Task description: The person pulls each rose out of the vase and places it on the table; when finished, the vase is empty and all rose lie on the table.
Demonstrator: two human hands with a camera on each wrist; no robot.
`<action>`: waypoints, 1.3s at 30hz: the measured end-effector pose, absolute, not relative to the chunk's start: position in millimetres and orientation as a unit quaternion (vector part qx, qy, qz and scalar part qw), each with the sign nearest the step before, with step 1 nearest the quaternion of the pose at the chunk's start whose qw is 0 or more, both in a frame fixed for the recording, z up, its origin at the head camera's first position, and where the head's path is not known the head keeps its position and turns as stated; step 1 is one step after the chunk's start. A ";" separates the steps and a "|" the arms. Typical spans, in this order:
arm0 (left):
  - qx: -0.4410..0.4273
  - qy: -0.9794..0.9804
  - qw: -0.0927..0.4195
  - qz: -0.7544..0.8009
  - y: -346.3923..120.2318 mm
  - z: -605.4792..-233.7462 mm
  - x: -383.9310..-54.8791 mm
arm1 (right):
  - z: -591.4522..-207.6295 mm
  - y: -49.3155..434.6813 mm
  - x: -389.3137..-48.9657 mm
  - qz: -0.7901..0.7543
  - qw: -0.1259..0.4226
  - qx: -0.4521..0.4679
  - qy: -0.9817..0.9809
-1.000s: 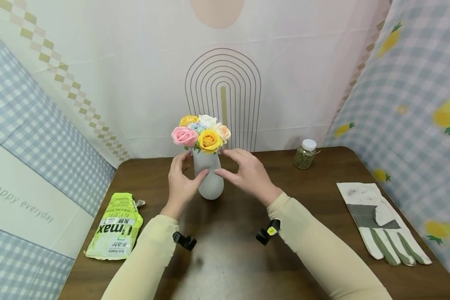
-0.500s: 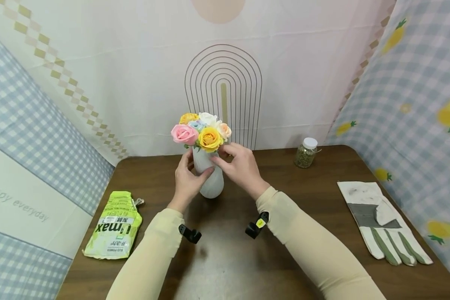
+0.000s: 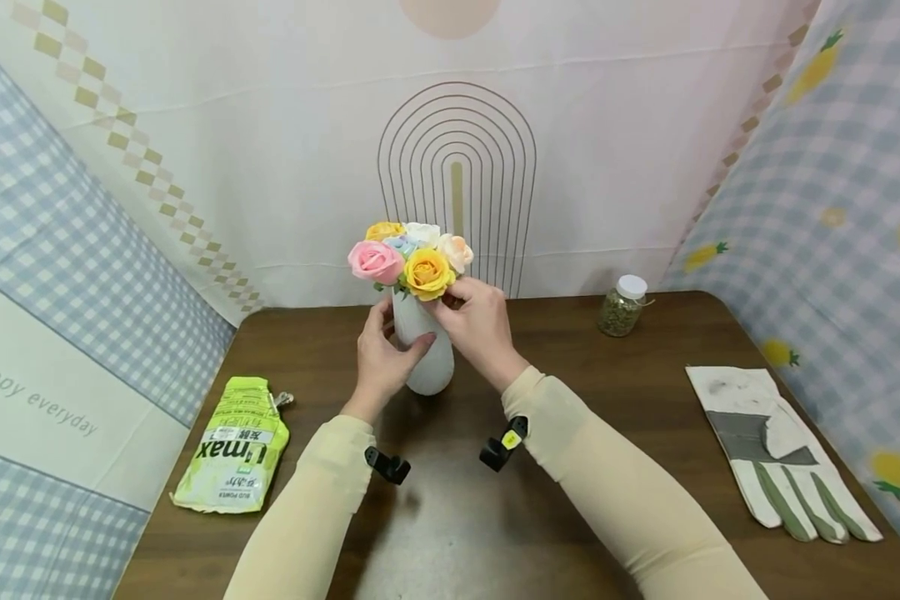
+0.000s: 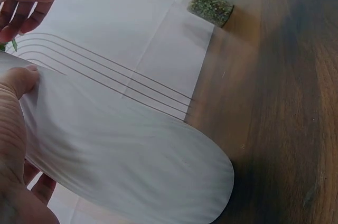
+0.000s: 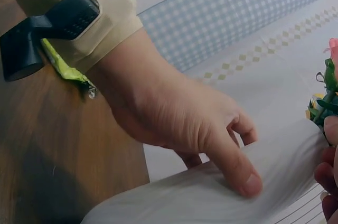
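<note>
A pale grey-white vase [image 3: 429,354] stands on the table, holding a bunch of artificial roses in pink, yellow, white, blue and peach. My left hand [image 3: 384,362] grips its side; in the left wrist view the thumb presses on the ribbed wall. At the vase's mouth, my right hand [image 3: 482,321] has its thumb and fingers curled together at the stems, just under the yellow rose [image 3: 429,273] and the peach rose [image 3: 456,252]. The fingertips there are partly hidden by petals. Green leaves [image 5: 330,73] show below the blooms in the right wrist view.
A green-and-white bag [image 3: 232,450] with a metal clip lies at the left. A white-lidded jar [image 3: 621,308] of dried green bits stands at the back right. White, grey and green work gloves [image 3: 780,450] lie at the right. Printed cloth [image 3: 307,167] hangs behind the table.
My left hand has closed in on the vase and now grips it. My right hand has moved left and in under the roses, its fingers drawing together at the stems.
</note>
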State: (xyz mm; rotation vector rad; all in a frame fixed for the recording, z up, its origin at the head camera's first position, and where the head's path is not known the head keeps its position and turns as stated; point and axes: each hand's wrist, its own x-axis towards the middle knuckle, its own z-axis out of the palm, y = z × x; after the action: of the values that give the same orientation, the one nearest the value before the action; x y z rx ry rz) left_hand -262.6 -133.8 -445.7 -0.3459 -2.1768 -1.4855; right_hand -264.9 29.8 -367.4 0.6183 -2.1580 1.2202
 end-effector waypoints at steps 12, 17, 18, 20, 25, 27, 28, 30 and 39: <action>-0.124 -0.819 0.248 -0.502 -130.9 -445.0 -259.8 | -361.2 23.9 -266.4 0.514 0.247 0.174 -0.803; -0.113 -0.832 0.246 -0.484 -129.4 -444.2 -257.3 | -357.2 25.2 -265.3 0.529 0.255 0.169 -0.791; -0.112 -0.834 0.246 -0.481 -128.9 -443.8 -256.9 | -356.0 25.7 -265.2 0.532 0.258 0.170 -0.788; -0.109 -0.838 0.248 -0.473 -128.3 -443.6 -256.5 | -353.3 27.1 -265.0 0.538 0.263 0.170 -0.783; -0.104 -0.843 0.257 -0.461 -128.3 -443.2 -256.2 | -346.5 32.5 -263.8 0.559 0.252 0.169 -0.772; -0.103 -0.845 0.259 -0.456 -128.7 -443.2 -256.5 | -345.0 34.3 -264.1 0.573 0.244 0.173 -0.763; -0.102 -0.846 0.260 -0.455 -128.9 -443.2 -256.6 | -344.8 35.1 -264.6 0.583 0.239 0.177 -0.756; -0.102 -0.846 0.261 -0.454 -129.0 -442.9 -256.8 | -344.8 36.3 -265.5 0.603 0.231 0.184 -0.741; -0.096 -0.843 0.256 -0.463 -127.3 -441.1 -255.4 | -351.0 41.2 -268.1 0.637 0.213 0.185 -0.717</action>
State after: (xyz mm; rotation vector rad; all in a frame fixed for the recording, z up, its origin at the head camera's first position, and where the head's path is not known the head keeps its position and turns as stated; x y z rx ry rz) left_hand -255.4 -127.3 -441.1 -0.2606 -2.2895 -1.2568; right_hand -268.1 41.2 -351.0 0.5138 -1.9897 1.7689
